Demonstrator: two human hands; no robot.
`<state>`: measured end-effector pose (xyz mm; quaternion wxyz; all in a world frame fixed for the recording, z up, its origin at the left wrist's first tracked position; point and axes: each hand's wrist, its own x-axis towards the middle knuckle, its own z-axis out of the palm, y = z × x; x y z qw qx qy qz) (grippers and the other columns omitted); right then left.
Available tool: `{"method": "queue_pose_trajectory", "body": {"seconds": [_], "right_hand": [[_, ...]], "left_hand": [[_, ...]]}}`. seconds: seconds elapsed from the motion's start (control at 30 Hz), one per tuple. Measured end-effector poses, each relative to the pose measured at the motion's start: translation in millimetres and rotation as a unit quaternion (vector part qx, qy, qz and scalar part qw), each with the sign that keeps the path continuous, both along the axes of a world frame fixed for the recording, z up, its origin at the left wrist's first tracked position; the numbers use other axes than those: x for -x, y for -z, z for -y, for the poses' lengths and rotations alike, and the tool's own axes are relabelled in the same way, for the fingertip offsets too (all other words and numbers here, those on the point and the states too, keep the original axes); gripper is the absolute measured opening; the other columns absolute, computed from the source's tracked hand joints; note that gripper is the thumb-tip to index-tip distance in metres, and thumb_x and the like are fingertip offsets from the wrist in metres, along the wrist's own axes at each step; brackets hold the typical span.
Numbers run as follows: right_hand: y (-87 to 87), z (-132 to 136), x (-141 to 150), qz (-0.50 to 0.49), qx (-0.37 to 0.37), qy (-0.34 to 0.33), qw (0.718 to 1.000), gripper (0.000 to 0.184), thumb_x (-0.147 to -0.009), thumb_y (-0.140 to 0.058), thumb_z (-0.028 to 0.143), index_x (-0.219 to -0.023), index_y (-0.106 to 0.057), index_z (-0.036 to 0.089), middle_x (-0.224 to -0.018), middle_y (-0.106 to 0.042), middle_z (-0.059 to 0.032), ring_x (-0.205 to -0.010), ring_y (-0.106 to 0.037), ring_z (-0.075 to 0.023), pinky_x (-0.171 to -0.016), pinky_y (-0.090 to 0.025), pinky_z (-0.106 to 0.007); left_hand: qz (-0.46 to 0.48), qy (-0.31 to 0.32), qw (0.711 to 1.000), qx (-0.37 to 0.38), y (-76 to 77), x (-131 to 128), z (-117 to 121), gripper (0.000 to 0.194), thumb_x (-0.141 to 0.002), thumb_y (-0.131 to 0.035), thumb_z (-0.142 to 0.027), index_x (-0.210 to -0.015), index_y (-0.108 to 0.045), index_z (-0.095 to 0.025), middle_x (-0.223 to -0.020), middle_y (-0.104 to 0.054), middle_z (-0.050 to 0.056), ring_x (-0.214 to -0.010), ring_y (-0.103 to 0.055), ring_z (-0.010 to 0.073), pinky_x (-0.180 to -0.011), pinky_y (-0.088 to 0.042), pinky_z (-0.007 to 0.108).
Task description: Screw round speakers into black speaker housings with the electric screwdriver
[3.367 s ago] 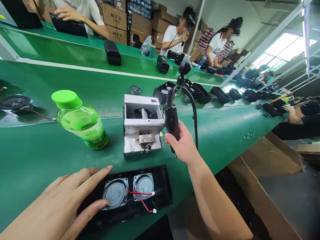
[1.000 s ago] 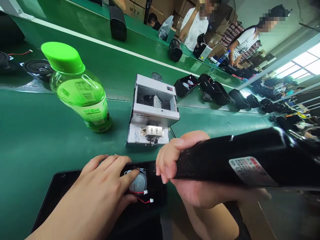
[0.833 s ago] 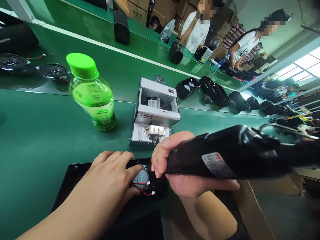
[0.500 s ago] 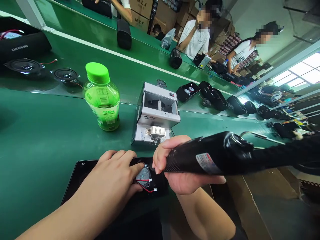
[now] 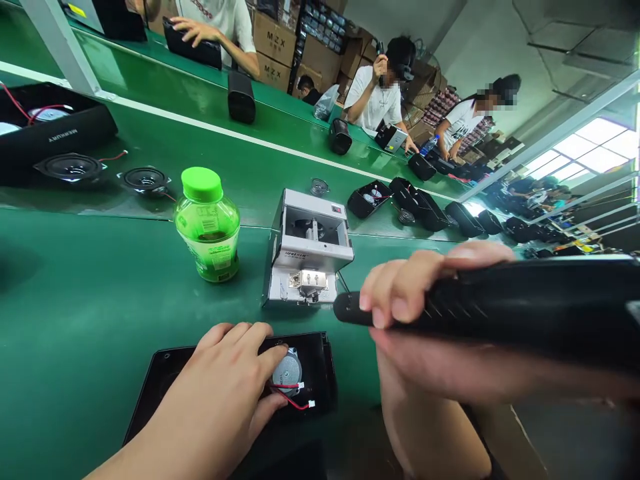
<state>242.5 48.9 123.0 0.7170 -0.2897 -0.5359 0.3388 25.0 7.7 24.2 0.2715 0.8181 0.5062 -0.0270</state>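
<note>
In the head view my left hand [image 5: 227, 387] rests on a shallow black speaker cabinet panel [image 5: 315, 360]. Its thumb and index finger close around a round grey-backed speaker driver [image 5: 287, 370] seated there. Red and black wires with small white connectors trail from the driver. My right hand [image 5: 405, 300] is wrapped around a black electric screwdriver [image 5: 480, 300], held up right of the panel; its tip end points left, toward the front of a white screw feeder [image 5: 315, 247]. Part of the panel is hidden under my left hand and forearm.
A green-capped bottle [image 5: 207, 227] stands left of the feeder. Two loose speaker drivers [image 5: 145, 179] lie behind it, near an open black cabinet [image 5: 65, 133]. More black cabinets [image 5: 420, 203] line the belt at right. A co-worker [image 5: 375, 93] sits across the line.
My right hand has drawn the electric screwdriver right, away from the driver, and its tip end now shows. My left hand stays on the driver. The view has tilted slightly upward.
</note>
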Motion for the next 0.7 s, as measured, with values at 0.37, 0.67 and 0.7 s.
{"method": "queue_pose_trajectory", "body": {"seconds": [0.37, 0.67, 0.7], "right_hand": [[1.4, -32, 20, -0.004, 0.064, -0.043, 0.997, 0.082, -0.082, -0.097, 0.109, -0.106, -0.097, 0.031, -0.061, -0.077, 0.0031, -0.043, -0.061, -0.0190, -0.044, -0.049, -0.035], [7.5, 35, -19, -0.005, 0.069, -0.036, 0.997, 0.074, -0.114, -0.073, 0.099, -0.131, -0.102, 0.032, -0.069, -0.077, 0.0015, -0.051, -0.070, -0.0191, -0.054, -0.065, -0.037], [10.7, 45, -24, 0.001, 0.069, -0.027, 0.997, 0.077, -0.117, -0.067, 0.099, -0.135, -0.101, 0.032, -0.068, -0.075, 0.0017, -0.050, -0.070, -0.0195, -0.054, -0.064, -0.037]], "left_hand": [[0.076, 0.017, 0.992, -0.099, 8.8, 5, 4, 0.046, -0.100, -0.106, -0.032, -0.145, -0.098, -0.037, -0.140, -0.091, 0.010, -0.129, -0.089, 0.0415, -0.121, -0.067, 0.067], [0.092, 0.034, 0.983, -0.155, 19.0, 10, 4, 0.041, -0.097, -0.107, -0.028, -0.136, -0.098, -0.037, -0.137, -0.092, 0.008, -0.125, -0.088, 0.0404, -0.116, -0.064, 0.066], [0.094, 0.039, 0.982, -0.160, 21.2, 11, 4, 0.041, -0.098, -0.105, -0.028, -0.137, -0.098, -0.038, -0.137, -0.092, 0.008, -0.124, -0.087, 0.0396, -0.115, -0.063, 0.066]]}}
